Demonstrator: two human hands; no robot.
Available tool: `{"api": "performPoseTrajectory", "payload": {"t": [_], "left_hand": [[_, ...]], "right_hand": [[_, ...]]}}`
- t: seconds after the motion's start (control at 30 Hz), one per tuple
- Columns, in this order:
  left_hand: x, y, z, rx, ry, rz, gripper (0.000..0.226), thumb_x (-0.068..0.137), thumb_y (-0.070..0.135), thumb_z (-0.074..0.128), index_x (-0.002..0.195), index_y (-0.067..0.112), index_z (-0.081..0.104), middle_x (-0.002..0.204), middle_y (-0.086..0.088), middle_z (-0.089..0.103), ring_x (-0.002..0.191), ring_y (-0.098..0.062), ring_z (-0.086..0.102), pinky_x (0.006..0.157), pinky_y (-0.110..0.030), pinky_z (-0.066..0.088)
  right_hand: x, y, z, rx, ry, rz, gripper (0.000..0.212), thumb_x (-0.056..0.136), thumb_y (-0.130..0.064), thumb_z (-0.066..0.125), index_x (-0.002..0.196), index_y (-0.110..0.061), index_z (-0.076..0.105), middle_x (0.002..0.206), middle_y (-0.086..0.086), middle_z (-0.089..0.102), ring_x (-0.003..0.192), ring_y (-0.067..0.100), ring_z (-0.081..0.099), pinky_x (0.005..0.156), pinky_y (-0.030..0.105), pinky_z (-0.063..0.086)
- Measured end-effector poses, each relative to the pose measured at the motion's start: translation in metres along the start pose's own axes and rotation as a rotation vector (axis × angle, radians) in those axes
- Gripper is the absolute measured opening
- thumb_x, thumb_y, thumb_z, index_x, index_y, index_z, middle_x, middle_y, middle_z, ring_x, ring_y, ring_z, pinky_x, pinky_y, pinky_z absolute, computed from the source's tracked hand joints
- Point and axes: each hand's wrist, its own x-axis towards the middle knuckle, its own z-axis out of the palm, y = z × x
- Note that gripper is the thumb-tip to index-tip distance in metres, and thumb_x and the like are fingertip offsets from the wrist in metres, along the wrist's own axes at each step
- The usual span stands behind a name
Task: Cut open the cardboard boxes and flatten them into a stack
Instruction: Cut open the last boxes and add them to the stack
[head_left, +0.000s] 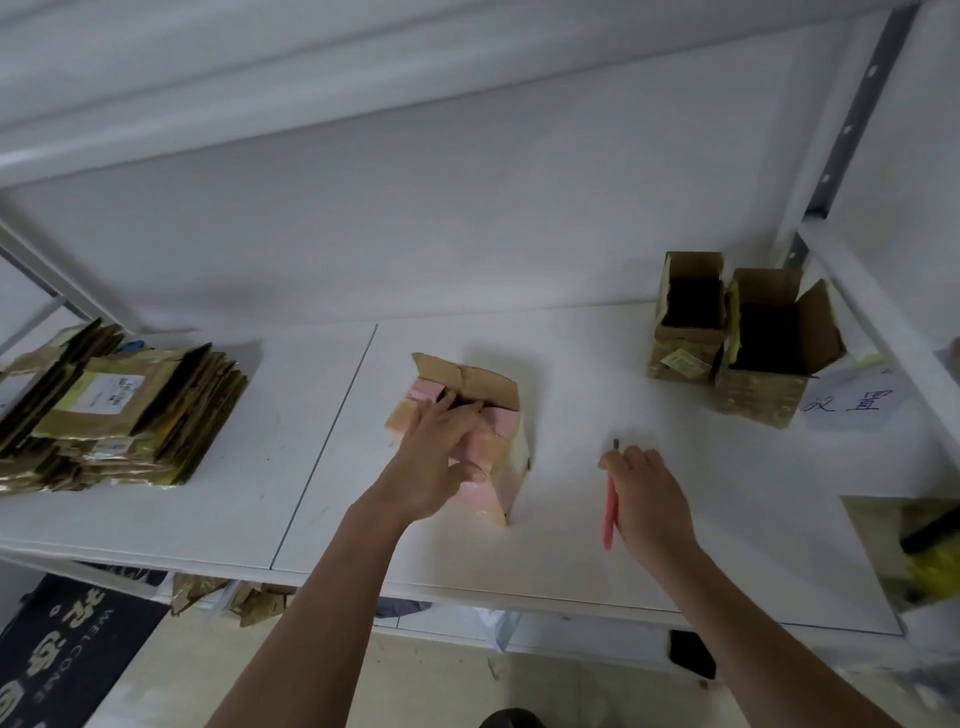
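1. While the left hand (441, 457) rests with fingers spread on the pink box (467, 441) at mid-table (208, 483), its flap stands open
2. Right hand (649, 499) grips a pink cutter (608, 512), blade end up, beside that box
3. Flattened stack (114, 410) lies far left
4. Two open boxes (748, 338) stand touching at back right, near a handwritten paper (852, 402)

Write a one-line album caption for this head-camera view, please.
Left hand steadies a pink-taped box, right hand holds a pink cutter, flattened stack waiting.
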Motion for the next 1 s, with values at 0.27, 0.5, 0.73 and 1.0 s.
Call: {"api": "performPoseTrajectory", "payload": {"t": [0.27, 0.5, 0.73, 1.0], "left_hand": [[-0.004, 0.011, 0.012, -0.467, 0.060, -0.131, 0.039, 0.092, -0.003, 0.060, 0.101, 0.032, 0.076, 0.134, 0.034, 0.045, 0.130, 0.026, 0.024, 0.109, -0.013, 0.028], [0.009, 0.027, 0.023, -0.185, 0.468, -0.409, 0.014, 0.077, 0.014, 0.077, 0.081, 0.017, 0.064, 0.097, 0.006, 0.055, 0.105, -0.021, 0.056, 0.081, -0.014, 0.045], [0.010, 0.025, 0.024, -0.377, 0.432, -0.731, 0.029, 0.075, 0.024, 0.073, 0.095, 0.008, 0.059, 0.088, -0.004, 0.062, 0.077, -0.020, 0.060, 0.060, -0.028, 0.045], [0.011, 0.027, 0.003, -0.536, 0.187, -0.665, 0.017, 0.090, 0.004, 0.051, 0.099, -0.005, 0.063, 0.083, -0.013, 0.057, 0.077, -0.024, 0.055, 0.067, -0.033, 0.043]], "right_hand": [[0.022, -0.041, -0.052, 0.885, 0.048, 0.078, 0.039, 0.099, -0.044, 0.049, 0.134, -0.027, 0.053, 0.114, -0.012, 0.061, 0.110, 0.007, 0.057, 0.094, 0.026, 0.043], [0.036, -0.087, -0.058, 0.945, 0.100, -0.054, 0.018, 0.101, -0.016, 0.049, 0.098, -0.007, 0.065, 0.072, -0.001, 0.059, 0.061, 0.005, 0.053, 0.057, 0.020, 0.037], [0.019, -0.079, -0.038, 1.055, 0.095, 0.092, 0.023, 0.103, -0.013, 0.044, 0.106, 0.000, 0.063, 0.090, 0.015, 0.065, 0.083, 0.032, 0.064, 0.080, 0.049, 0.055], [0.017, -0.077, -0.042, 1.128, 0.094, 0.142, 0.021, 0.103, -0.012, 0.044, 0.102, -0.001, 0.061, 0.093, 0.019, 0.066, 0.089, 0.036, 0.066, 0.079, 0.058, 0.054]]}}
